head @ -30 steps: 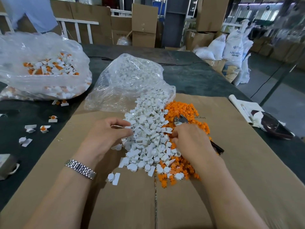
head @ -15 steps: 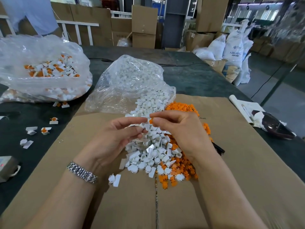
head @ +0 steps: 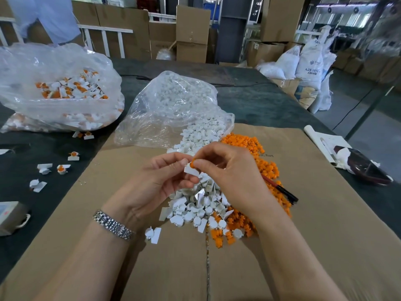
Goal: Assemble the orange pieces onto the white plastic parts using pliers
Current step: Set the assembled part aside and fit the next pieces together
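A flattened brown cardboard sheet [head: 325, 224] covers the near part of the dark green table [head: 256, 105]. At the table's right edge lies a dark maroon object [head: 364, 168] on white paper [head: 325, 142]. A small box [head: 10, 216] sits at the left edge. Beyond the far edge stand stacked cardboard boxes [head: 192, 33], white sacks [head: 308, 64] and a white railing [head: 104, 38].

white sack [head: 310, 66] reads "abs".

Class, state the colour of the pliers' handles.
Red and black pliers' handles, seen in the head view.
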